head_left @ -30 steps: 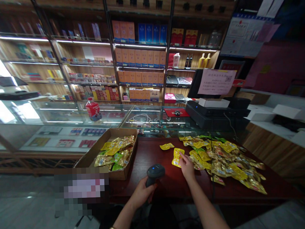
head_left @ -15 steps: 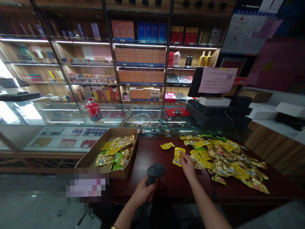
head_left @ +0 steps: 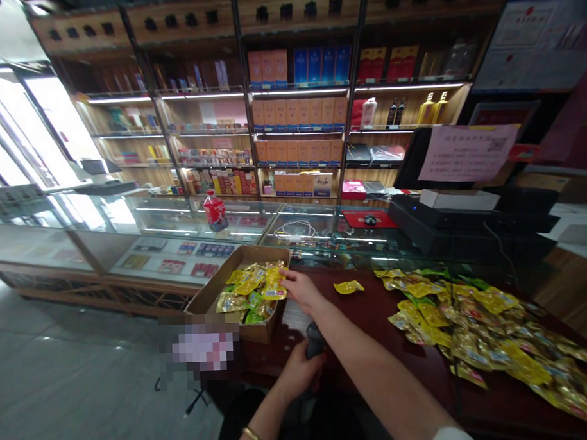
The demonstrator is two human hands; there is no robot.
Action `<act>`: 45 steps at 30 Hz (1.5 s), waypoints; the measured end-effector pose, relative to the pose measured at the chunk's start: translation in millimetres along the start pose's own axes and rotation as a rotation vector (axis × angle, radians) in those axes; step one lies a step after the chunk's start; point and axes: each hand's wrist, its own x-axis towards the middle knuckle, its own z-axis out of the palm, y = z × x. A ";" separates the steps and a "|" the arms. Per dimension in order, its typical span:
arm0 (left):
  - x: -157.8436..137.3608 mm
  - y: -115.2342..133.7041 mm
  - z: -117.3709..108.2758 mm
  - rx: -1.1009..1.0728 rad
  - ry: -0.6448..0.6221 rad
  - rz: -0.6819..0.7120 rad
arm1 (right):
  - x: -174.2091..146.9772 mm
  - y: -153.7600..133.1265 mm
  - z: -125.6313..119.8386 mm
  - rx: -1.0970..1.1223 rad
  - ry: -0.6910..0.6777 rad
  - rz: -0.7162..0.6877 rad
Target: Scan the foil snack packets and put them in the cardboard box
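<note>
Hands: two, one left hand [head_left: 301, 372], one right hand [head_left: 300, 289]. Scanner [head_left: 315, 340]: one, in the left. Yellow packet [head_left: 275, 285] in the right: one. Lone packet [head_left: 348, 287] on the table [head_left: 371, 307]: one. Open carton [head_left: 266, 331]: one. Packets in the loose pile [head_left: 470, 329]: overlapping and blurred, perhaps several dozen, no firm count. Glass counter: red bottle [head_left: 215, 212], one; computer mouse [head_left: 370, 220], one. Shelves: blue boxes [head_left: 314, 66], four; yellow bottles [head_left: 426, 109], two; dark bottles [head_left: 392, 112], two. Bracelet [head_left: 253, 437]: one.
</note>
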 end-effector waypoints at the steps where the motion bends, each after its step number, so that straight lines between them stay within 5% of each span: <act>1: -0.5 -0.5 -0.2 -0.005 0.001 0.003 | 7.3 -1.9 16.0 -0.009 -0.045 0.002; 4: -1.4 -2.0 -1.2 -0.010 0.026 0.000 | 19.5 -1.3 34.7 -0.325 -0.030 -0.081; 6: -1.2 -2.2 -1.6 0.004 0.032 -0.004 | 19.0 4.2 19.2 -0.564 0.059 -0.131; 14: 2.7 -3.3 1.2 0.028 0.000 -0.015 | -15.5 3.6 -150.8 -0.996 0.404 -0.018; 18: 2.4 -4.2 -0.5 -0.021 0.010 -0.018 | -34.8 20.2 -191.9 -1.107 0.431 0.085; 26: 0.1 0.5 -1.3 0.005 -0.007 -0.020 | -105.8 94.7 -205.0 -1.231 0.761 -0.246; 32: -1.4 -1.0 -4.0 0.045 -0.028 0.003 | -128.9 84.1 -198.3 -0.876 0.778 -0.373; 36: -4.4 3.1 -5.3 0.045 -0.059 0.006 | -128.8 76.0 -196.9 -0.566 0.867 -0.341; 40: -5.2 5.1 -6.6 0.060 -0.102 0.026 | -128.2 78.3 -200.2 -0.498 0.857 -0.281; 45: -5.1 3.3 -8.4 0.065 -0.090 0.023 | -126.9 80.5 -202.2 -0.395 0.753 -0.377</act>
